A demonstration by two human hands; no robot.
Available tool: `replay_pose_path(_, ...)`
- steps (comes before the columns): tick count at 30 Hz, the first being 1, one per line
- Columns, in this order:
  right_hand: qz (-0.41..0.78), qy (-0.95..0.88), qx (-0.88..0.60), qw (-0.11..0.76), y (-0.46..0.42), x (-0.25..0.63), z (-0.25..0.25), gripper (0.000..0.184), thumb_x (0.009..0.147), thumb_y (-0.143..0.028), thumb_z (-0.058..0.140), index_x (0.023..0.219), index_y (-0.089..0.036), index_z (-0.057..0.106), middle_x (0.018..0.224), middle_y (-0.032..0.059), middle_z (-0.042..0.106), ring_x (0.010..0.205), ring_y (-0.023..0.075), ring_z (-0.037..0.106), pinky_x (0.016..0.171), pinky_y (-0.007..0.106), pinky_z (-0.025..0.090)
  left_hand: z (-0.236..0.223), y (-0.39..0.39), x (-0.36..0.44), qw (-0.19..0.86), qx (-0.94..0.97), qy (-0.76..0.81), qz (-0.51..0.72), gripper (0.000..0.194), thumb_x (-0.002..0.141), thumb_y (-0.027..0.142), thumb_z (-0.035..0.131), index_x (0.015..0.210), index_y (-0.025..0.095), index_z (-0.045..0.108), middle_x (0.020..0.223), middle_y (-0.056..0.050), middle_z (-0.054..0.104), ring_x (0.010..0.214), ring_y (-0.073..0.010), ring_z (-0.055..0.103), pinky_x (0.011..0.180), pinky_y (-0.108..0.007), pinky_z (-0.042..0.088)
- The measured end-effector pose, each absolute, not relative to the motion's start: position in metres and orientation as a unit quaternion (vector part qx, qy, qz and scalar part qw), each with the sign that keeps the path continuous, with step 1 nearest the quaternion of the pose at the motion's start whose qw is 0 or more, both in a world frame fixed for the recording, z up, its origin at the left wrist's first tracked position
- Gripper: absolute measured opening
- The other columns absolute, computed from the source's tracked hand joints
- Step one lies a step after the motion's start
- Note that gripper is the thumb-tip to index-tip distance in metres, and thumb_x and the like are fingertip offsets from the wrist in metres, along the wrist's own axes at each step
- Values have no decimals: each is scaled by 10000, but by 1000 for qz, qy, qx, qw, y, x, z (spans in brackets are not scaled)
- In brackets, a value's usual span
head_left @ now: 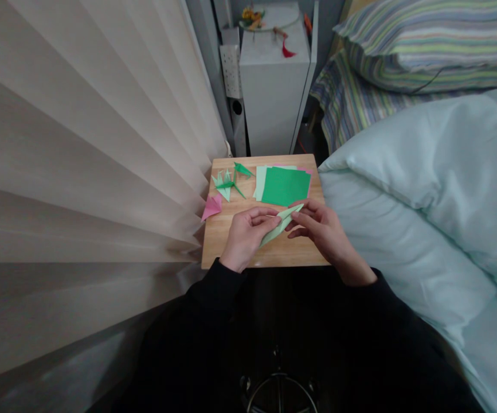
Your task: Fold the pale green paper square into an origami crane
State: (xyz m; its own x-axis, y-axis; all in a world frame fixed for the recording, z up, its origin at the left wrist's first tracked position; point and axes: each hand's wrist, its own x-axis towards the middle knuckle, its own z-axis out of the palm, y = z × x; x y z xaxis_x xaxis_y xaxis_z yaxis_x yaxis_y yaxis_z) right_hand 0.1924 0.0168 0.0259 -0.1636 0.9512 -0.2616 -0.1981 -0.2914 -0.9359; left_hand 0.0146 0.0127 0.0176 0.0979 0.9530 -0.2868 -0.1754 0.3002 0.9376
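Between my hands is a pale green piece of origami paper (277, 228), folded into a narrow, pointed shape and tilted up to the right. My left hand (249, 230) pinches its left side, thumb on top. Toward the upper tip, my right hand (317, 225) grips the paper between thumb and fingers. Just beyond them lies a stack of square paper with a dark green sheet (286, 186) on top and light green and pink edges showing. Folded green paper figures (226, 184) rest at the back left of the small wooden table (291, 258), near a pink folded piece (212, 206).
A pleated curtain (102, 143) hangs close along the left. Behind the table stands a white cabinet (274, 103) with small ornaments on top. A bed with a pale blue quilt (403, 201) and a striped pillow (437, 46) borders the right side.
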Motion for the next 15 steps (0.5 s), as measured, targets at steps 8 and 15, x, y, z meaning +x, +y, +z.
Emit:
replay_pose_path(8,652,-428,-464,420,16,193,25,328,695,-460,867,753,-192,686,678,7,710,611,140,673,635,304,621,16,12,15,664,345,493,443,265,655,282,892,851,158,762,809,-19,744,736,-125,656,749,-273,504)
replay_pose_path(15,625,-444,-488,416,16,189,25,273,692,-411,844,736,-192,686,616,-9,678,554,136,640,581,292,594,20,10,17,671,403,476,401,215,702,330,858,790,164,751,753,-3,702,702,-121,604,714,-271,467)
